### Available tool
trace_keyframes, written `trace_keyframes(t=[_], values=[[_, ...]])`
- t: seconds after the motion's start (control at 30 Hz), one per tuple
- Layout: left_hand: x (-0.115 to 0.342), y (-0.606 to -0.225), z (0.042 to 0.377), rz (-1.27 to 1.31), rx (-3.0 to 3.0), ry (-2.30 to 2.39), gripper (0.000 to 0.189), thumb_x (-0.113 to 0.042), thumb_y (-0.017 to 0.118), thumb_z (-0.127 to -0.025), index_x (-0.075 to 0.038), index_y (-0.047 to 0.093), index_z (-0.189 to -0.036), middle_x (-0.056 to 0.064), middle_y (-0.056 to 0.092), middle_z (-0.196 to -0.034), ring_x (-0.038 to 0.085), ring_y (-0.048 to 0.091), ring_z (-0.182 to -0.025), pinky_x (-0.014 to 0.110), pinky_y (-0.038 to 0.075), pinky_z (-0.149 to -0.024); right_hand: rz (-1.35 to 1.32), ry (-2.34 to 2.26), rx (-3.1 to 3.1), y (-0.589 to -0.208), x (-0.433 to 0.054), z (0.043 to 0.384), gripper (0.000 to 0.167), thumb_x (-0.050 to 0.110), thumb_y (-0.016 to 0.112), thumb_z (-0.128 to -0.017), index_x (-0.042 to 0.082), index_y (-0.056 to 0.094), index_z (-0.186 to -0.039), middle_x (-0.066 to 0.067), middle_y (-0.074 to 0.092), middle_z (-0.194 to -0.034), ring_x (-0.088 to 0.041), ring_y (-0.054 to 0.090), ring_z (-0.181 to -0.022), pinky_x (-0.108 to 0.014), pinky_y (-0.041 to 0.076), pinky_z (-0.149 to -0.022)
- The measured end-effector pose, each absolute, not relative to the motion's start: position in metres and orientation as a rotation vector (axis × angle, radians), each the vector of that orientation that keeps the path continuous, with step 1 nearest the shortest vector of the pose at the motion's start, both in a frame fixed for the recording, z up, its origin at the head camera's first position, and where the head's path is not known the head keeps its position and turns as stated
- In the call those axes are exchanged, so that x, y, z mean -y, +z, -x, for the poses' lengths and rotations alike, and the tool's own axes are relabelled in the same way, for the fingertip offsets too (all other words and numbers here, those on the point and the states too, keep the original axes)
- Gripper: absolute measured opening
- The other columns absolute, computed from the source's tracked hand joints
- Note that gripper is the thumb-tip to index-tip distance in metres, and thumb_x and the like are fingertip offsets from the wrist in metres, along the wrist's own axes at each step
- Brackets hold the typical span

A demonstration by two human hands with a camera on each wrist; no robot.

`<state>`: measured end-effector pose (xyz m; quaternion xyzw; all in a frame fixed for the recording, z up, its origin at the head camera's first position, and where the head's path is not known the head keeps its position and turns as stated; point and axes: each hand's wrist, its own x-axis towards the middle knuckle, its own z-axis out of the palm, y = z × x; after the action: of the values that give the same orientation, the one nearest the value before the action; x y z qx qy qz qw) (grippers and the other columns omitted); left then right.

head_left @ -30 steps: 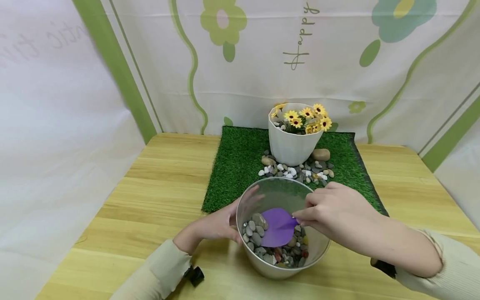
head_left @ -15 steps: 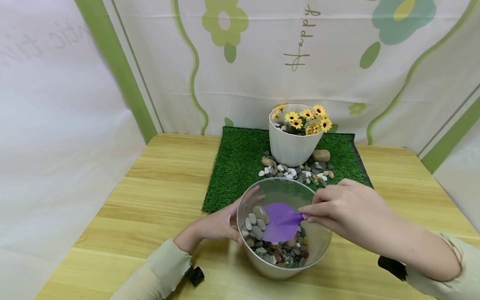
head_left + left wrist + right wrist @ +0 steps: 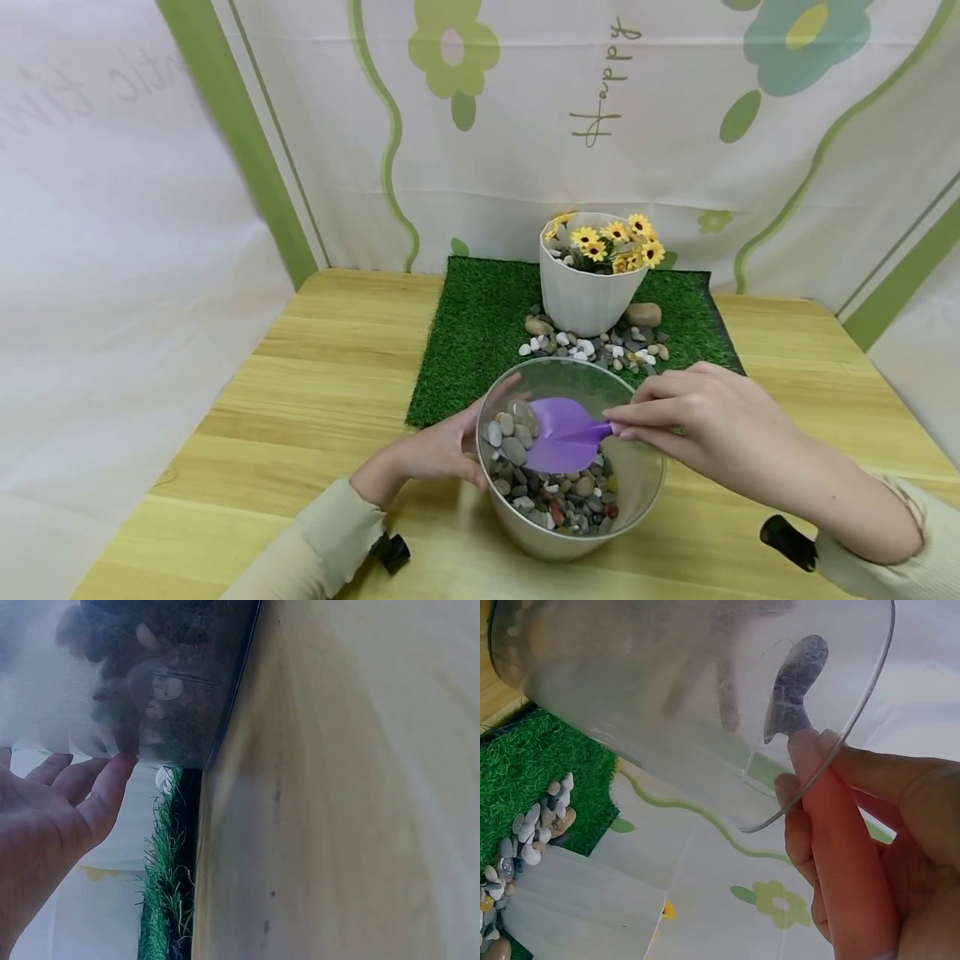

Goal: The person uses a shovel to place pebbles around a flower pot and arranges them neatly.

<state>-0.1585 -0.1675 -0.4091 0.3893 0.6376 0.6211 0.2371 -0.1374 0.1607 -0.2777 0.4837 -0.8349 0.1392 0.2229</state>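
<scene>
A clear bucket (image 3: 551,546) with pebbles (image 3: 570,500) in its bottom stands at the table's near middle. My left hand (image 3: 441,446) rests against its left side, thumb and fingers spread; in the left wrist view the fingertips (image 3: 124,761) touch the wall. The right hand (image 3: 701,417) grips a small shovel by its handle (image 3: 844,862) over the right rim. Its purple blade (image 3: 564,437) is inside the bucket, tilted, above the lower pebbles. Several larger grey pebbles (image 3: 513,433) lie at the blade's left tip, against the inner wall.
Behind the bucket, a green turf mat (image 3: 480,333) bears a white flowerpot (image 3: 588,300) with yellow flowers (image 3: 615,233). Loose pebbles (image 3: 585,347) and a larger tan stone (image 3: 643,314) surround the pot. A patterned cloth (image 3: 525,150) hangs behind the wooden table (image 3: 322,358).
The shovel has risen and shifted slightly right and away inside the bucket, carrying or pushing pebbles at its tip up the left wall. My left hand has stayed on the bucket.
</scene>
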Motion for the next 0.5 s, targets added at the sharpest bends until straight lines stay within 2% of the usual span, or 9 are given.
trace_keyframes(t=[0.23, 0.5], values=[[0.168, -0.408, 0.157, -1.040, -1.818, 1.665, 0.137, -0.073, 0.075, -0.069, -0.022, -0.007, -0.166, 0.009, -0.002, -0.172, 0.032, 0.013, -0.155, 0.042, 0.027, -0.121, -1.296, 0.424, 2.323, -0.281, -0.168, 0.138, 0.055, 0.058, 0.037, -0.105, 0.028, 0.083, -0.104, 0.027, 0.066, -0.091, 0.004, 0.049, -0.072, -0.022, 0.041, -0.059], [0.168, -0.409, 0.158, -1.056, -1.748, 1.689, 0.133, -0.069, 0.076, -0.073, -0.024, -0.008, -0.165, 0.010, -0.006, -0.171, 0.035, 0.025, -0.151, 0.041, 0.029, -0.120, -1.252, 0.436, 2.329, -0.276, -0.177, 0.140, 0.058, 0.061, 0.038, -0.103, 0.025, 0.084, -0.103, 0.021, 0.070, -0.093, 0.006, 0.050, -0.069, -0.019, 0.039, -0.055]])
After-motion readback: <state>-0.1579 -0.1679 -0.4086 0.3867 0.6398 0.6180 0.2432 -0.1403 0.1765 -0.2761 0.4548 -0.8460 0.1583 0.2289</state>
